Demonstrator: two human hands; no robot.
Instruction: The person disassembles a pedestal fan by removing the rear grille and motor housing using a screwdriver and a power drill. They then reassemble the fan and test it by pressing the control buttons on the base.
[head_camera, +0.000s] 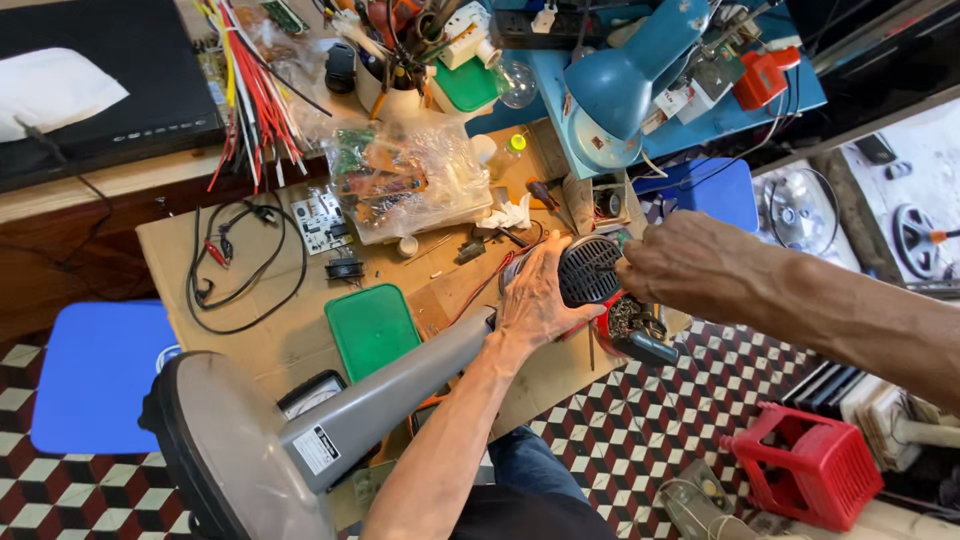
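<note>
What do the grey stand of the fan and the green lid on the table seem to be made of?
Grey stand: probably moulded plastic, with a smooth matt surface; the left hand grips its top. Green lid: likely plastic, with rounded corners, a raised rim and a slight sheen.

fan stand (380, 400): grey matt plastic | motor cover (588, 268): black ribbed plastic | table (290, 330): bare cardboard
</note>
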